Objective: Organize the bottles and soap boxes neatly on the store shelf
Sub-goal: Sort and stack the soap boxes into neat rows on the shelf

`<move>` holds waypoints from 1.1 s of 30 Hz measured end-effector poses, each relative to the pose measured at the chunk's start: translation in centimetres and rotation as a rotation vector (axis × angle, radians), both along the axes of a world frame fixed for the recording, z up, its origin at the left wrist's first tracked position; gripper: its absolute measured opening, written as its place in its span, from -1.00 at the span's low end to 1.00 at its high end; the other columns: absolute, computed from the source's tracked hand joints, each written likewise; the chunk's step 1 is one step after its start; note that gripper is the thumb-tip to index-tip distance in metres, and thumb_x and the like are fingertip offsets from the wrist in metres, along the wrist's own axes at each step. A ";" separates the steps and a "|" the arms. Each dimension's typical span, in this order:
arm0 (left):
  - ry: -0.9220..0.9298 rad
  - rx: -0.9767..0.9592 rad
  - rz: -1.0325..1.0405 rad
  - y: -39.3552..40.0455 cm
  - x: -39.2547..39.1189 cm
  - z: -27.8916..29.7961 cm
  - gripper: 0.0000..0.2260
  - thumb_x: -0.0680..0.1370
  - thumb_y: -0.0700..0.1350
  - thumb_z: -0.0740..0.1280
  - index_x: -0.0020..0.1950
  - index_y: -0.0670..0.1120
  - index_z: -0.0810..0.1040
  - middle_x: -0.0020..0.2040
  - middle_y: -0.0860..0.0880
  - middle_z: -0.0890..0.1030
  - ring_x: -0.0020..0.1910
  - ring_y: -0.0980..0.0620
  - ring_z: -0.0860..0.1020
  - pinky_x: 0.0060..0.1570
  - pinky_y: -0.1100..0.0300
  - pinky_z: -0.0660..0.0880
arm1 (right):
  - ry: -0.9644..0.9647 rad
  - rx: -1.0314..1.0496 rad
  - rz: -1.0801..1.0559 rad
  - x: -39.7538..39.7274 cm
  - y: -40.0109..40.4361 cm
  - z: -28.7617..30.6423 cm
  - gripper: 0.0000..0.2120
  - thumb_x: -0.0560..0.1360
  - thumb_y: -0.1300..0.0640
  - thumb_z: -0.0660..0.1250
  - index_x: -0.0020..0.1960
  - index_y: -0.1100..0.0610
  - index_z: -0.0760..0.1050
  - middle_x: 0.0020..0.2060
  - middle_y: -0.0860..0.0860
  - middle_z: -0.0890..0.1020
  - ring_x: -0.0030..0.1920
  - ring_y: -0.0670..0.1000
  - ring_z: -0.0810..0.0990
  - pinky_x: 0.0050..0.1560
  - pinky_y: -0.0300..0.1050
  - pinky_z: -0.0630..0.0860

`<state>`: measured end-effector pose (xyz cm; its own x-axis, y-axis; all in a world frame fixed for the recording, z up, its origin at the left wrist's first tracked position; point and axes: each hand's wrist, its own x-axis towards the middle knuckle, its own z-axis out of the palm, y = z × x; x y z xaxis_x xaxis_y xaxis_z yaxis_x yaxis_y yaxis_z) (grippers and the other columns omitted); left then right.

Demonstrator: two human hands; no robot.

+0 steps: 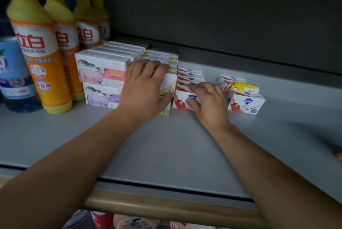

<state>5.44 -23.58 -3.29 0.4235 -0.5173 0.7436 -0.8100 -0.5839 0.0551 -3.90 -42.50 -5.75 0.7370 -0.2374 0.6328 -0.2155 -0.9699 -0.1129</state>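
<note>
Nearest the person, the front edge of the shelf (166,154) is a wide bare strip of grey, backed by a brown rail below it; this gives both forearms free room to slide in and out.

Past that strip, the left hand (143,88) lies over the front of the yellow-trimmed soap boxes (167,82), fingers curled over the top edge and thumb low on the front face, so it grips the foremost box. The right hand (207,101) rests on the red pomegranate soap boxes (185,97) just beside, fingers bent over the top of the front box and thumb pressed to its face.

The step in hand looks to be squaring these two rows. To do it well, the person would push both rows back evenly, keeping front faces flush with the sheep-print soap boxes (101,80) on the left, which stand two high and touch the yellow row. Pressing low on the faces should keep boxes from tipping.

To the right, a separate red box (246,103) with a yellow soap packet (244,88) lying on top stands apart, a gap still to close. Rightward the shelf is open.

Farther back on the left, orange detergent bottles (40,49) stand in a line toward the rear wall, a blue bottle (13,73) at the left edge.
</note>
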 end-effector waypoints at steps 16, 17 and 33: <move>-0.046 -0.037 -0.016 -0.3 0.1 -0.3 -0.46 0.50 0.20 0.26 0.32 -0.15 0.48 0.25 -0.15 0.52 0.24 -0.24 0.44 0.33 -0.16 0.30 | 0.261 0.072 -0.465 -6.7 -9.1 -0.4 -0.38 0.55 -0.03 0.26 0.54 0.06 0.16 0.52 0.07 0.23 0.51 0.21 0.12 0.48 0.11 0.07; -0.047 -0.036 -0.014 -0.2 0.2 -0.3 -0.46 0.50 0.20 0.26 0.32 -0.15 0.48 0.25 -0.15 0.52 0.24 -0.24 0.44 0.33 -0.16 0.30 | 0.217 0.036 -0.460 -6.7 -9.0 -0.5 -0.41 0.53 0.03 0.30 0.51 0.09 0.23 0.47 0.12 0.30 0.47 0.23 0.19 0.46 0.11 0.11; 0.007 0.229 0.127 0.5 -1.4 3.2 -0.41 0.52 0.28 0.21 0.45 -0.01 0.33 0.45 -0.09 0.38 0.48 -0.14 0.26 0.50 -0.19 -0.12 | 0.059 0.160 -0.034 -11.2 0.7 5.2 -0.55 0.45 0.18 0.44 0.33 0.15 0.50 0.19 0.13 0.46 0.23 0.17 0.41 0.31 -0.02 0.34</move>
